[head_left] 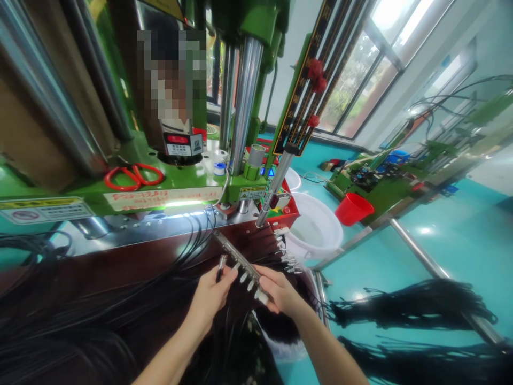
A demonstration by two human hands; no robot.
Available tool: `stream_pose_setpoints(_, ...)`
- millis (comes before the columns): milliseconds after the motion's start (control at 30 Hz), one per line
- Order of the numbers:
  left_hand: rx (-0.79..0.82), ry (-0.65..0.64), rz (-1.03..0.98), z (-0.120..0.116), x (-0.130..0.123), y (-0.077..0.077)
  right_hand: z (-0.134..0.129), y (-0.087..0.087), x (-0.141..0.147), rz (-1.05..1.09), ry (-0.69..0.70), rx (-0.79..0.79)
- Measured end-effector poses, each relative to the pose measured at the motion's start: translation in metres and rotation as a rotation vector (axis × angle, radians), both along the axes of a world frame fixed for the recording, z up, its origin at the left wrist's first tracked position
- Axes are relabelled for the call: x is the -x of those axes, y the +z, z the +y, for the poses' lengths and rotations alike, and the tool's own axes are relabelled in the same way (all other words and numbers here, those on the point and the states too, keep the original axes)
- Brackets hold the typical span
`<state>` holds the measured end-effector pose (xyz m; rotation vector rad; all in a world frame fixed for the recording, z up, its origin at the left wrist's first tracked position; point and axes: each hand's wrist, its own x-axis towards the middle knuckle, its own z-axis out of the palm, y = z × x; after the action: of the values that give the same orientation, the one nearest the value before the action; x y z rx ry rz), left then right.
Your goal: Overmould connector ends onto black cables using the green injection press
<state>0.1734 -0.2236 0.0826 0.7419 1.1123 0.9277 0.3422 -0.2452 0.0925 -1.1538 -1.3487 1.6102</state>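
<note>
My right hand (280, 289) is closed on the near end of a long metal bar (236, 255), which slants up and away to the left. Several pale connector ends (244, 277) stick out along the bar's near side. Pinched in the fingers of my left hand (214, 289) is a cable connector (221, 262) with a metal tip, beside the bar. Black cables (176, 267) run from the machine across the dark red tabletop (140, 256) and below my hands. More connector ends (290, 262) lie at the table's right edge.
A green press machine (180, 182) with steel columns stands ahead, red-handled scissors (134, 176) on its ledge. To the right are a white tub (316, 224), a red bucket (355, 207) and a metal rail (420, 251) with bundles of black cables (417, 305). A person is behind the press.
</note>
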Motion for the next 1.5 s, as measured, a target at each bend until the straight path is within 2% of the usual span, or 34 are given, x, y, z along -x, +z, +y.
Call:
stream_pose_setpoints(267, -0.039, 0.023, 0.035, -0.002, 0.002, -0.004, -0.001, -0.002, 0.004, -0.029, 0.025, -0.028)
stream_pose_setpoints(333, -0.103, 0.029, 0.074, -0.002, 0.004, -0.004, -0.001, 0.002, 0.005, -0.010, 0.012, 0.000)
stream_pose_setpoints(500, -0.252, 0.142, 0.128, 0.000, 0.013, -0.003, -0.001, 0.007, 0.004, 0.003, -0.010, 0.019)
stream_pose_setpoints(567, -0.229, 0.074, 0.121, 0.002, 0.014, -0.003, 0.000, 0.005, 0.002, -0.006, -0.004, 0.019)
stream_pose_setpoints(667, -0.108, -0.030, 0.111, 0.003, 0.014, -0.001, 0.001, 0.003, 0.000, -0.019, 0.017, 0.017)
stream_pose_setpoints(800, 0.056, -0.048, 0.027, 0.004, 0.015, 0.006, 0.001, 0.003, -0.001, -0.041, 0.050, 0.011)
stream_pose_setpoints(1033, 0.062, -0.067, -0.018, 0.002, 0.020, 0.010, 0.001, 0.006, -0.002, -0.048, 0.101, 0.000)
stream_pose_setpoints(1267, 0.000, -0.053, 0.070, 0.002, 0.020, -0.003, 0.000, 0.003, 0.003, -0.114, 0.102, -0.004)
stream_pose_setpoints(1367, -0.162, -0.050, 0.156, 0.003, 0.024, -0.002, -0.001, 0.002, 0.002, -0.059, 0.072, 0.019)
stream_pose_setpoints(1433, -0.263, 0.034, 0.200, 0.003, 0.028, 0.000, 0.000, 0.002, 0.000, -0.043, 0.055, 0.005)
stream_pose_setpoints(1500, -0.267, 0.147, 0.217, 0.003, 0.033, 0.003, 0.001, 0.002, -0.002, -0.037, 0.043, 0.006)
